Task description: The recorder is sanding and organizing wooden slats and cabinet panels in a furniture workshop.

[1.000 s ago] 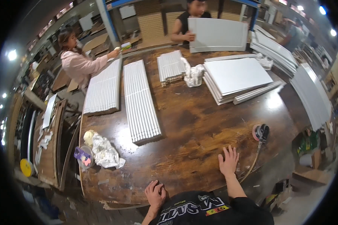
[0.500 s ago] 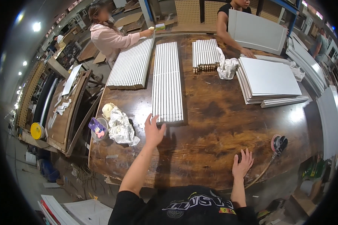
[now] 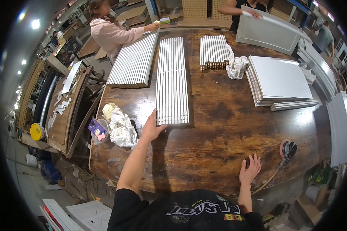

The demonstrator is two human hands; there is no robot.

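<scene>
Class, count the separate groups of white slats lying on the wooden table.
3: a far-left group by a co-worker, a middle group touched by the left hand, and a short group beyond. None seem hidden.

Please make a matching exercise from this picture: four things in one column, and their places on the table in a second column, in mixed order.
Things:
1. left hand
2. right hand
3. orbital sander
4. crumpled white rags

Places:
A. flat on the bare wooden table, near its front edge
B. at the near end of the row of white slats
C. beside a small plastic cup, left of the slats
D. near the table's right edge, with its cord

Pairs: 1-B, 2-A, 3-D, 4-C
</scene>
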